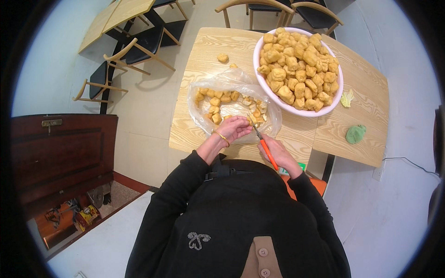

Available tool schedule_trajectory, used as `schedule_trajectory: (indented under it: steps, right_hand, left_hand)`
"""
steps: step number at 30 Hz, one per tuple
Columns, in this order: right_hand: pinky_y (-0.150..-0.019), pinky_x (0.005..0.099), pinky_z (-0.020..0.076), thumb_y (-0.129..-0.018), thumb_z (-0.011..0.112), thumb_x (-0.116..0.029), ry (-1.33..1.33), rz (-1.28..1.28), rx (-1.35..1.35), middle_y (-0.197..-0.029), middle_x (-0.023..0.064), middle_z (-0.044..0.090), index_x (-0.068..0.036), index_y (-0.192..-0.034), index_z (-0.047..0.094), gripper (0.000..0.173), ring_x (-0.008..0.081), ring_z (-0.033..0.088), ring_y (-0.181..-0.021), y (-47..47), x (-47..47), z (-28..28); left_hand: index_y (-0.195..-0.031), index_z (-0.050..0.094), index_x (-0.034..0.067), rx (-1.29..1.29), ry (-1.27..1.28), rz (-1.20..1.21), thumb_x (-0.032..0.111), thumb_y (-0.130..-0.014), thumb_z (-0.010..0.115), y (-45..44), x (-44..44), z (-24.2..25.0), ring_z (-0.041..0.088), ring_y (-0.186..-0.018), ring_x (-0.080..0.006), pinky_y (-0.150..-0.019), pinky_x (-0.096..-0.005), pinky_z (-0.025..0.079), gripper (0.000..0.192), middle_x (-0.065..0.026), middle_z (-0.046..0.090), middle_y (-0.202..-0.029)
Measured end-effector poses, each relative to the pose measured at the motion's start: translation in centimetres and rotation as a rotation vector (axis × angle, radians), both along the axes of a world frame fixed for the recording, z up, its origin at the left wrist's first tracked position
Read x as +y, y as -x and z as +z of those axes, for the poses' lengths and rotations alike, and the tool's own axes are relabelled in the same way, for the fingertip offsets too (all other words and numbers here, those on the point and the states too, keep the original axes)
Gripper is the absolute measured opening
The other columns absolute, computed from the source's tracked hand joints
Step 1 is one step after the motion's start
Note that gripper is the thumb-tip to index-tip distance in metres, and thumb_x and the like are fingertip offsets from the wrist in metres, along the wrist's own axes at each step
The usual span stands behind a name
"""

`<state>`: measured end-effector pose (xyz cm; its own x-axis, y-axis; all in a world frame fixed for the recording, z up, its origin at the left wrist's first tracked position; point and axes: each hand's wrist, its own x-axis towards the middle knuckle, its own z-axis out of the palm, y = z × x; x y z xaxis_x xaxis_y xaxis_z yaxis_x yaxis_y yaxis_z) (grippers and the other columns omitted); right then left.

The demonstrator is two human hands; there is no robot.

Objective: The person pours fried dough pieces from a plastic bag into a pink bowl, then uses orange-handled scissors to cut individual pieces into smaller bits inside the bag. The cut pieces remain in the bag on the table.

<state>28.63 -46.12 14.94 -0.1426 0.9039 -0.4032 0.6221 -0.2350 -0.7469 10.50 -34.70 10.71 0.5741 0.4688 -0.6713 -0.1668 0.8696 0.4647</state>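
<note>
My right hand (pixel 278 153) grips scissors (pixel 267 153) with orange handles, their metal blades pointing up and left. At the blade tips, my left hand (pixel 236 128) pinches a fried tofu puff (pixel 250 120), partly covered by the fingers. Both hands are over a clear plastic bag (pixel 200 120) spread on the wooden table (pixel 184 130). Whole tofu puffs (pixel 215 101) lie on the bag's left side, and cut pieces (pixel 261 106) with pale insides are gathered at its right. Beyond the bag, a pink basin (pixel 258 66) is heaped with whole tofu puffs.
Two loose puffs, one a whole tofu puff (pixel 222 57), sit behind the bag. A green cloth (pixel 355 134) and a yellowish leaf scrap (pixel 347 98) lie at the right. Wooden chairs (pixel 139 52) stand beyond, with a wall (pixel 368 194) along the right. A brown door panel (pixel 66 149) is at the left.
</note>
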Motion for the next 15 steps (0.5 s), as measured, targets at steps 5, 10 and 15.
schedule_trajectory:
  steps: [5,10,15]
  right_hand:
    - [-0.067,0.0485,0.0458,-0.090,0.054,-0.024,-0.012,-0.086,0.044,-0.077,0.0243,0.061,0.003,-0.094,0.051,0.027,0.0438,0.060,-0.078,0.7,-0.4,-0.4]
    - [-0.060,0.0438,0.0468,-0.090,0.056,-0.025,-0.035,-0.155,0.036,-0.067,0.0221,0.059,0.002,-0.088,0.053,0.028,0.0391,0.061,-0.066,0.4,-0.2,-1.5]
    - [-0.050,0.0354,0.0468,-0.092,0.057,-0.028,0.201,-0.331,0.274,-0.061,0.0130,0.057,0.001,-0.087,0.053,0.030,0.0236,0.060,-0.051,-0.7,-0.6,-1.9]
  left_hand:
    - [-0.099,0.055,0.000,0.095,0.036,-0.039,0.005,-0.091,0.058,-0.5,0.6,-0.3,0.065,-0.089,-0.0222,-0.081,-0.0318,0.057,0.010,-0.0102,0.062,-0.093]
    - [-0.103,0.056,0.000,0.183,-0.058,-0.082,0.009,-0.090,0.060,-0.9,1.5,-0.8,0.067,-0.084,-0.0225,-0.077,-0.0313,0.058,0.016,-0.0119,0.064,-0.095]
    - [-0.110,0.056,-0.002,0.543,-0.625,-0.162,0.010,-0.081,0.066,1.4,5.5,-0.2,0.069,-0.083,-0.0259,-0.066,-0.0331,0.057,0.033,-0.0180,0.065,-0.097]
